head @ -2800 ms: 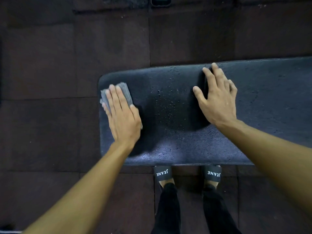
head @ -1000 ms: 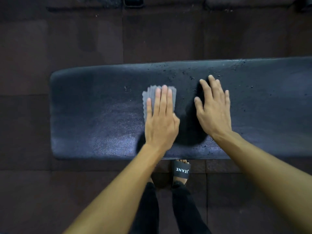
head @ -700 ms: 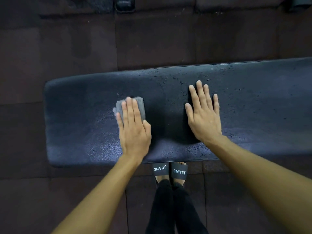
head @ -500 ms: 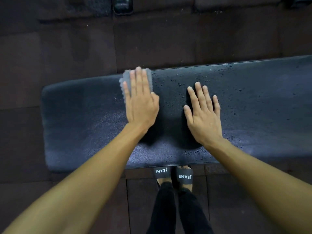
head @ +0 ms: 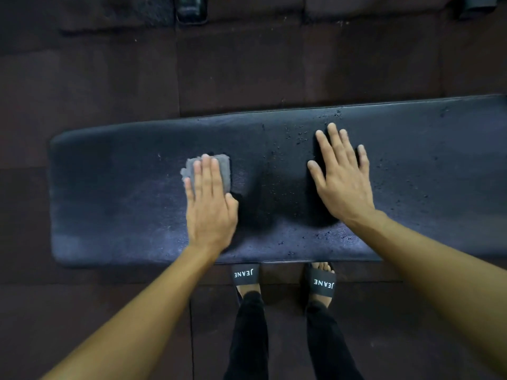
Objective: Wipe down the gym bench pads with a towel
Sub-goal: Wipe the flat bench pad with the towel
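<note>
Head view: left hand [head: 211,204], fingers flat and extended, presses a folded grey towel [head: 219,171] onto the dark bench pad surface [head: 115,193]; right hand [head: 340,176] rests flat and empty, bracing. Droplets [head: 301,135] lie between and beyond the hands, so even-pressure strokes belong rightward. Far and near edges lie close; open pad extends right.

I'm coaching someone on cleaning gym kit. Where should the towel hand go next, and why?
Probably slide the left hand, pressing the grey towel flat, rightward toward the right hand. Droplets dot the bench pad there and beyond, while the stretch to the left of the towel looks smeared and free of droplets. The right hand, flat on the pad, may need to lift.
</note>
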`<state>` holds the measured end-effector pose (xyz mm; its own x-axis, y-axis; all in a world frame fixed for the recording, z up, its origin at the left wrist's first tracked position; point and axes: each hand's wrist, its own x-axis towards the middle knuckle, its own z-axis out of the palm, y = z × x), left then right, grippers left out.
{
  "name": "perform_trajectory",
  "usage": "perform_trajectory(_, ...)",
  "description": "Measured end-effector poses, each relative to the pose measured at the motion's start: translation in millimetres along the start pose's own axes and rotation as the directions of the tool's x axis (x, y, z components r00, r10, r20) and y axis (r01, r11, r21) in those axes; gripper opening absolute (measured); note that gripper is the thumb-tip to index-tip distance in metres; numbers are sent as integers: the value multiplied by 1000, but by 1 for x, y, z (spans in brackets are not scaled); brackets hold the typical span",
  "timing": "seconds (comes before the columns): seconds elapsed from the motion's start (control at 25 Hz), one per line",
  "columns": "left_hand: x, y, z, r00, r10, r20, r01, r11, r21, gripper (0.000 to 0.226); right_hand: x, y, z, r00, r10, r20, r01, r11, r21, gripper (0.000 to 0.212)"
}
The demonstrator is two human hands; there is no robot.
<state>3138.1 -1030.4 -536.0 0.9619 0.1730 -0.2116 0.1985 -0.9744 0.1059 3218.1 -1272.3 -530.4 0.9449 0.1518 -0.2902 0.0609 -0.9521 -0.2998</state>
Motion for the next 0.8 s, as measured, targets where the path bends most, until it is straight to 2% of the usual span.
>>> perform_trajectory(0.08, 29, 7, -6, 995, -99, -1, 99, 995, -30, 71, 1, 3, 4, 1000, -22, -6, 22, 999, -25, 58)
perform_trajectory(0.16, 63, 31, -12, 992, -119, -33, 117, 991, -58, 70, 2, 5, 7, 999, -27, -29, 25, 999, -40, 58)
perform_trajectory(0.28, 75, 83, -5, 997, -18, -73, 15, 999, -43, 70, 2, 13, 5, 997, -57, -56, 57, 998, -1, 55)
perform_trajectory(0.4, 31, 117, 9, 989, 121, -85, -123, 992, -25, 70, -2, 21, 3, 995, -88, -48, 90, 995, 43, 53)
perform_trajectory(0.56, -28, 90, 16, 972, 231, -35, -232, 973, -10, 70, -14, 25, 1, 989, -131, -73, 135, 989, 56, 54)
perform_trajectory(0.64, -27, 58, 14, 984, 174, -29, -173, 985, 8, 70, -27, 27, 1, 983, -119, -138, 128, 990, 59, 52)
perform_trajectory(0.68, -21, 45, 12, 995, 100, -23, -100, 995, 16, 70, -35, 29, 2, 983, -110, -145, 119, 991, 53, 51)
perform_trajectory(0.8, 5, 33, 4, 988, -149, -43, 148, 988, -31, 69, -52, 32, 9, 992, -102, -68, 102, 995, 3, 57)
